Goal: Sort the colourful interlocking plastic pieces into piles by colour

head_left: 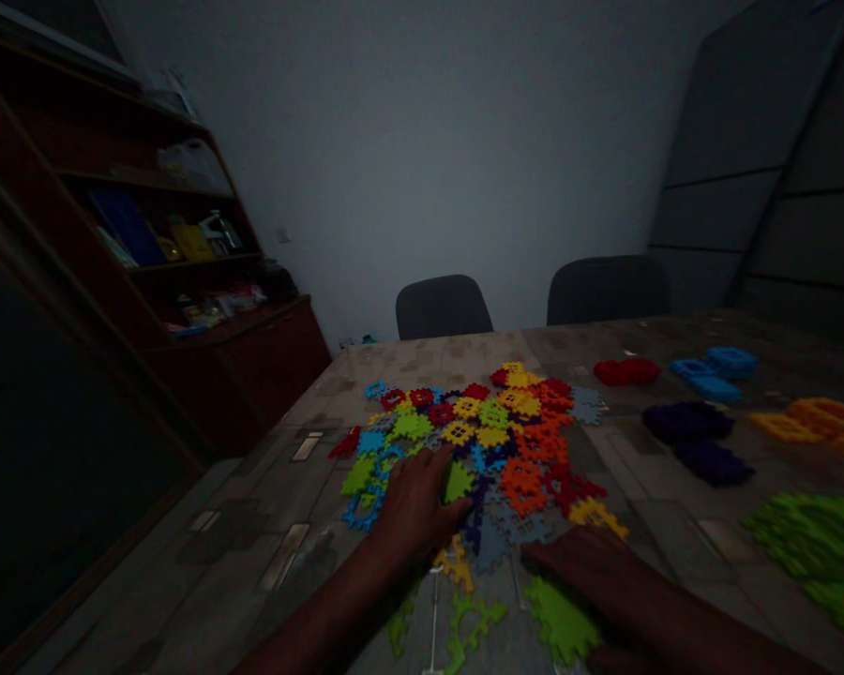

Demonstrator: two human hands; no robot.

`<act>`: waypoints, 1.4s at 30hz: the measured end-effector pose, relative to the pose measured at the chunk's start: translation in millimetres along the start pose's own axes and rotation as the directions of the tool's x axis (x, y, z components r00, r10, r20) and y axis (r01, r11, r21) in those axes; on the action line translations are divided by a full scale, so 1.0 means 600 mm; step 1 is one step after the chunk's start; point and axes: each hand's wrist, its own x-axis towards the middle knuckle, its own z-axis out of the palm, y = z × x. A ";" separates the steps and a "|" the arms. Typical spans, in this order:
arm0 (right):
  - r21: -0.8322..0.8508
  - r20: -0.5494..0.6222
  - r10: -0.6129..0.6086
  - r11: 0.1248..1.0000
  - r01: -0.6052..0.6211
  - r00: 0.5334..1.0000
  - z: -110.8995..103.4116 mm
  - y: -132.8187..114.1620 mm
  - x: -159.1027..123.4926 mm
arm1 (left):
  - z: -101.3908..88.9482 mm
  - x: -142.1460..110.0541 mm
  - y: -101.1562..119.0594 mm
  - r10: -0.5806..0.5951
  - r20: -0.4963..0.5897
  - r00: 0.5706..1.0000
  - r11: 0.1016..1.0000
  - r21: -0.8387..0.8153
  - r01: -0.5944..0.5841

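Densely heaped, multicoloured interlocking plastic gear pieces (478, 441)

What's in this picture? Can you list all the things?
jumbled plastic gear-shaped pieces: many, mixed colours, middle of table
red plastic heap: one, red, far right of table
blue plastic heap: one, blue, far right of table
dark purple plastic heaps: two, dark purple, right of table
orange-yellow plastic heap: one, orange and yellow, right of table
green plastic heap: one, green, near right of table
patterned table top: one, grey-brown, under the pieces
dark padded chairs: two, black, beyond table
dark wooden shelf unit: one, reddish-brown, left of table
left hand: one, brown, on the pieces
right hand: one, brown, on the pieces
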 end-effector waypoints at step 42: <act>0.011 0.038 0.079 0.997 -0.079 0.996 0.003 -0.003 0.005 | -0.097 -0.057 -0.083 0.220 -0.120 0.968 0.938 -0.245 -0.243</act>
